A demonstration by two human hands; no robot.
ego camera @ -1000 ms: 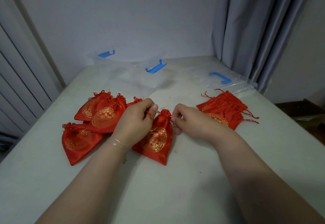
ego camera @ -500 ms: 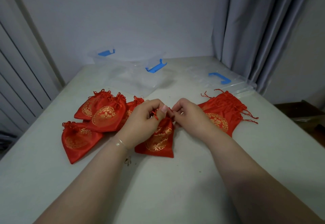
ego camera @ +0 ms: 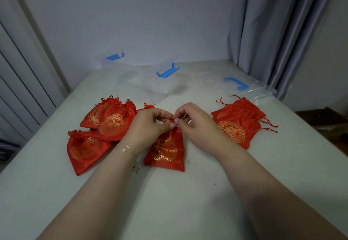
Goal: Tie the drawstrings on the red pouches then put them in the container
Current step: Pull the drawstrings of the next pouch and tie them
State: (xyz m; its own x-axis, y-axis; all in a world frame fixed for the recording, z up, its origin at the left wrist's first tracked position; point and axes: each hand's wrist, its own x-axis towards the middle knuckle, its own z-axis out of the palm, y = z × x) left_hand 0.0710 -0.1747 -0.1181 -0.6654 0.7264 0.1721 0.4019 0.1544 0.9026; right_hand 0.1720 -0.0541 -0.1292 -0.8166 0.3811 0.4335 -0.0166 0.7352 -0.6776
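Lower left: at least four pouches; centre: one pouch; right: a stack, count unclear; upper centre: one container, one lid; two hands.

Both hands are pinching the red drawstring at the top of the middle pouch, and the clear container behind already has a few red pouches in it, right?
Not quite. The head view shows the left hand and right hand pinching the drawstring of the middle pouch, but the clear container holds no red pouches.

Both hands hide the pouch mouth; knot unclear
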